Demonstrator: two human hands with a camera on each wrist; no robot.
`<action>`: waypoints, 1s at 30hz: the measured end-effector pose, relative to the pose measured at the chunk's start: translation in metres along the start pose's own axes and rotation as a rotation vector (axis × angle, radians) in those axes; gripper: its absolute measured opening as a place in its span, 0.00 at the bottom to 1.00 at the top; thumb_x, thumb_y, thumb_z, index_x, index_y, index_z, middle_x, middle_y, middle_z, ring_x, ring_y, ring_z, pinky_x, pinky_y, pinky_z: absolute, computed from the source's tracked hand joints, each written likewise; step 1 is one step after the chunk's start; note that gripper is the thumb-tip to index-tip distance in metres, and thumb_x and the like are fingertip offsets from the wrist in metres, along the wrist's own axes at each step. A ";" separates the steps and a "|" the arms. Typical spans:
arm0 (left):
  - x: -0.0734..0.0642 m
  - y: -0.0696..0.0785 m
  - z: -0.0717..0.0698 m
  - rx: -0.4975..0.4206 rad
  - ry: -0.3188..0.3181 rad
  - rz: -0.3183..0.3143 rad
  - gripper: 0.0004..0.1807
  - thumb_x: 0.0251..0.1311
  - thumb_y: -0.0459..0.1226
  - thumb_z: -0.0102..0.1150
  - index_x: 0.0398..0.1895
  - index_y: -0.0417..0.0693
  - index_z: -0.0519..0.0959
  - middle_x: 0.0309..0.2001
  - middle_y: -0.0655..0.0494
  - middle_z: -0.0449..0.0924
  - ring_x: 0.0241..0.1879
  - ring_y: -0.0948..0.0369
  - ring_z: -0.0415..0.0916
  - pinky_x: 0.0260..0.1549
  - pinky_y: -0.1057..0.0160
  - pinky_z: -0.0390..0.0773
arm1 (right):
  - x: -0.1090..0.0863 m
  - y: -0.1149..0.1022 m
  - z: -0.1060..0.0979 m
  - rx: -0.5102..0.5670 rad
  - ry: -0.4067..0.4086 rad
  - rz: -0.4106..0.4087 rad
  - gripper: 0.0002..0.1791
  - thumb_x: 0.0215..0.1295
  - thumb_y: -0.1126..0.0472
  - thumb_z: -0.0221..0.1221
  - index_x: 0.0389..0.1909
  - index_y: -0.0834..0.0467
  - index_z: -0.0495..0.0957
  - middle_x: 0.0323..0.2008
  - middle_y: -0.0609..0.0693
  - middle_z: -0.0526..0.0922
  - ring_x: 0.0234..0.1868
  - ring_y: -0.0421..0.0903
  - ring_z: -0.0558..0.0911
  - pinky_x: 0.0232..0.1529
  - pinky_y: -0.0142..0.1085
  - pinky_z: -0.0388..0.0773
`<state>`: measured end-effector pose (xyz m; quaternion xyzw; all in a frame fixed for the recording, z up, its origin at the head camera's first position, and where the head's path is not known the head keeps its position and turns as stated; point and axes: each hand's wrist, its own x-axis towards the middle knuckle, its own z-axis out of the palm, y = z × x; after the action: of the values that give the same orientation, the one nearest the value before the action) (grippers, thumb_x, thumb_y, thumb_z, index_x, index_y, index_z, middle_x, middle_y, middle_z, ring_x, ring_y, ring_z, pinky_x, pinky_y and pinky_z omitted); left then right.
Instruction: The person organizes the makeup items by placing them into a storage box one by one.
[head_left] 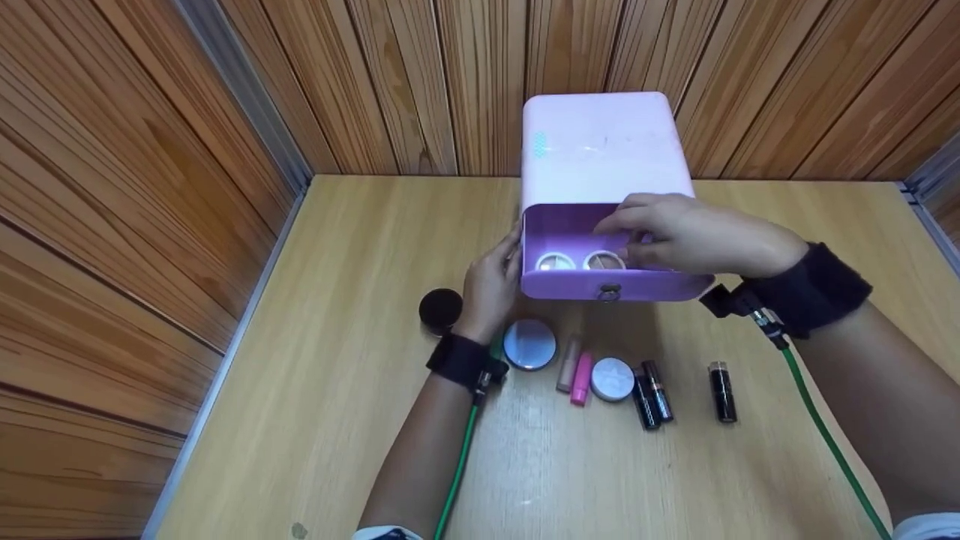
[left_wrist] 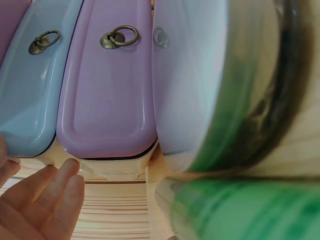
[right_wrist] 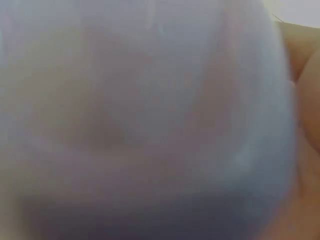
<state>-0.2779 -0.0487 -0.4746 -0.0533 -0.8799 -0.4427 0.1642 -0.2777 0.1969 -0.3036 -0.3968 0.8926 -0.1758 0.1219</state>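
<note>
Fingers (head_left: pixel 616 223) of the right hand (head_left: pixel 667 234) dip into the open purple drawer (head_left: pixel 551 286) at the front of the pink drawer organizer (head_left: pixel 600 135); they are loosely bent, and I cannot tell whether they pinch anything. Just beside them, inside that drawer, lies a round container (head_left: pixel 604 260), with another round container (head_left: pixel 556 262) to its left. The left hand (head_left: pixel 491 281) lies flat-fingered at the organizer's left side, gripping nothing, probably steadying it.

The step in hand looks like handling cosmetics at the drawer; whether placing or taking, these pictures do not settle. The next move likely calls for precise fingertips and a lift clear of the drawer's front wall.

In front of the organizer lie a blue-lidded compact (head_left: pixel 530 345), a pink tube (head_left: pixel 581 379), a white-lidded jar (head_left: pixel 613 379) and several dark tubes (head_left: pixel 722 392); a black round case (head_left: pixel 441 310) sits front-left.

Only the left wrist view shows the organizer's closed blue drawer (left_wrist: pixel 35 85) and lower purple drawer (left_wrist: pixel 107 90), with ring pulls (left_wrist: pixel 126 37). The right wrist view is mostly pale blur.
</note>
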 end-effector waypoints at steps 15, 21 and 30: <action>-0.001 -0.005 -0.005 -0.028 -0.007 0.002 0.22 0.72 0.39 0.52 0.68 0.52 0.70 0.61 0.55 0.73 0.57 0.60 0.74 0.54 0.66 0.72 | -0.038 -0.020 0.002 -0.039 0.206 -0.229 0.21 0.55 0.71 0.68 0.51 0.57 0.82 0.43 0.45 0.79 0.36 0.38 0.78 0.32 0.32 0.79; -0.004 -0.013 -0.010 -0.043 -0.009 -0.026 0.23 0.72 0.38 0.52 0.69 0.54 0.68 0.62 0.55 0.72 0.57 0.60 0.74 0.47 0.67 0.76 | -0.043 -0.025 0.011 -0.017 0.229 -0.354 0.19 0.49 0.74 0.70 0.43 0.57 0.85 0.36 0.45 0.82 0.31 0.34 0.78 0.28 0.27 0.78; -0.006 -0.013 -0.013 -0.025 -0.003 -0.019 0.23 0.71 0.37 0.52 0.69 0.54 0.68 0.62 0.55 0.73 0.48 0.59 0.80 0.42 0.65 0.78 | -0.057 -0.030 0.033 0.050 0.198 -0.426 0.19 0.50 0.74 0.69 0.44 0.56 0.84 0.35 0.44 0.82 0.32 0.36 0.79 0.32 0.22 0.76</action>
<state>-0.2727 -0.0667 -0.4793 -0.0475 -0.8749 -0.4553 0.1582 -0.2089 0.2141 -0.3167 -0.5538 0.7918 -0.2577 0.0036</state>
